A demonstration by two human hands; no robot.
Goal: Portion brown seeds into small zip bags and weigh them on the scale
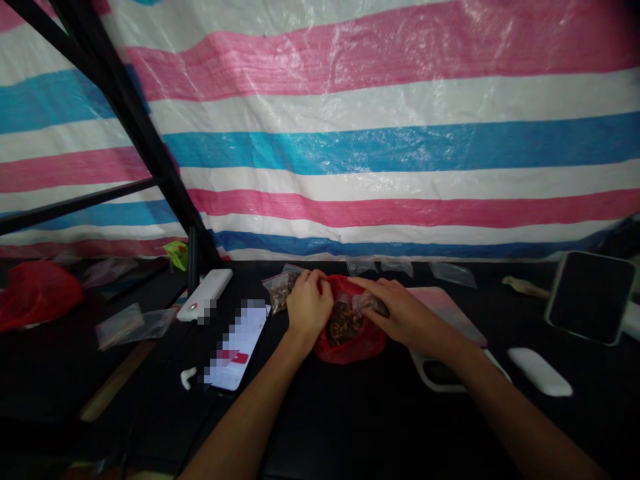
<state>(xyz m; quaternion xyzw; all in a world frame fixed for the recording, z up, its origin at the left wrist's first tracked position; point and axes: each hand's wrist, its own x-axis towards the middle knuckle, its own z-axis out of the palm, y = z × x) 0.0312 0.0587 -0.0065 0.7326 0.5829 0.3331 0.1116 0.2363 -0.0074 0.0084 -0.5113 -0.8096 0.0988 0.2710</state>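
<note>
A red plastic bag (350, 352) stands open on the black table, with many small brown pieces (345, 325) inside. Over its mouth my right hand (403, 313) pinches a small clear plastic bag (366, 303), which looks partly filled with something brown. Curled at the left rim of the red bag is my left hand (309, 303); its fingertips are turned away, and what they grip is hidden. Just beyond the left hand lies a small zip bag (279, 291) filled with brown pieces.
Left of the hands are a lit phone (240, 350), a white power bank (206, 295) and an earbud (187, 378). Rightward lie a pink-topped flat item (445, 307), a white case (540, 371) and a dark-screened device (590, 297). Clear bags (397, 267) line the back, before striped sheeting.
</note>
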